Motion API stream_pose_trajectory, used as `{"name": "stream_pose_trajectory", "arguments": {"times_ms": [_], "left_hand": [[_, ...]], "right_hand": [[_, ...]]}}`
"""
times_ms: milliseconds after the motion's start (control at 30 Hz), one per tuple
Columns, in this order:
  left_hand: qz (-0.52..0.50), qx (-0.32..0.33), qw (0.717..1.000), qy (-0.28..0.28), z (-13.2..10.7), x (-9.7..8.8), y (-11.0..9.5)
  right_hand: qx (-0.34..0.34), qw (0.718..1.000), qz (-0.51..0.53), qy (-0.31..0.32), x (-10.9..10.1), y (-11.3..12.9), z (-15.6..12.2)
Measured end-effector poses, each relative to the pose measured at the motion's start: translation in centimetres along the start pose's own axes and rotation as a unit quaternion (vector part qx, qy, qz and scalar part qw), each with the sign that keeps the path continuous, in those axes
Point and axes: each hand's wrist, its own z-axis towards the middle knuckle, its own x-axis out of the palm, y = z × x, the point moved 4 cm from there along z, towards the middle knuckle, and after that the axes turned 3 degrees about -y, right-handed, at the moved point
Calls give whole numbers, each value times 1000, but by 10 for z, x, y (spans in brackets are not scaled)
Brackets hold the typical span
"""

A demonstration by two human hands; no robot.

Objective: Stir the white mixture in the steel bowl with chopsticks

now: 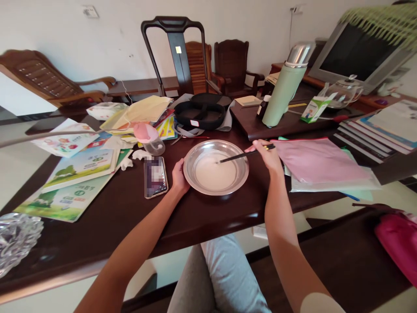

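Observation:
A round metal basin [241, 174] with white content [213, 173] in it stands on the dark table in front of me. My left hand [180, 176] grips the basin's left rim. In my right hand [265, 154] I hold black chopsticks [239, 155], slanting down to the left over the basin. Their tips reach the surface of the white content. Whether that content is liquid or powder I cannot tell for certain. A phone [156, 176] lies just left of my left hand.
Books [81, 174], crumpled tissue [126, 161] and a pink-lidded cup [148, 137] lie to the left. Behind the basin sits a black case [200, 114]. A green thermos [283, 93] and a pink zip folder [309, 158] are right. A glass dish [19, 239] sits near the left edge.

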Motion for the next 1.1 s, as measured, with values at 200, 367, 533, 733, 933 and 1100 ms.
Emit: {"name": "stream_pose_trajectory", "arguments": {"times_ms": [200,367,533,733,933,1100], "left_hand": [[4,-2,1000,2,0,0,0],[5,-4,1000,-1,-2,1,-1],[4,-2,1000,-15,-2,2,-1],[10,-1,1000,0,-2,2,-1],[7,4,1000,10,0,2,-1],[7,1,1000,11,1,0,0]], "right_hand": [[13,995,14,98,12,3,-4],[6,999,3,51,9,5,-2],[3,999,37,28,-2,-1,-1],[9,996,1,94,16,4,-2],[2,1000,27,1,-6,-3,0],[2,993,2,120,15,4,-3]]}}
